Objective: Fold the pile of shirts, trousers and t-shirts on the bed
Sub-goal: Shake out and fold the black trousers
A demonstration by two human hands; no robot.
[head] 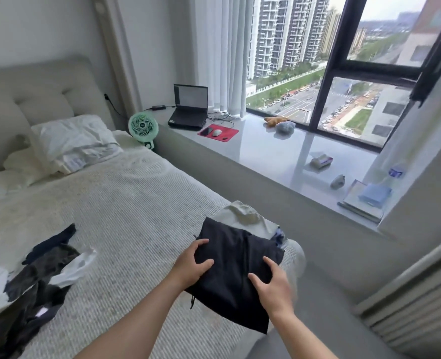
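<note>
- Grip: your left hand (pixel 193 265) and right hand (pixel 272 287) both grasp the folded dark garment (pixel 236 270), thumbs on top, fingers curled at its edges.
- Folded dark garment: at the near right corner of the bed (pixel 126 203), overlapping a stack of folded clothes (pixel 247 218) beyond it.
- Unfolded pile (pixel 30 278): dark and white items, bed's left side, well apart from your hands.
- Pillows (pixel 71 141): at the headboard.
- Windowsill surface (pixel 266 156): laptop (pixel 189 107), red mouse pad (pixel 218 132), green fan (pixel 143 126) beside it.

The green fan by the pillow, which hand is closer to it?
Left. The left hand holds the dark garment on the fan's side; the right hand holds it on the window side, farther away.
</note>
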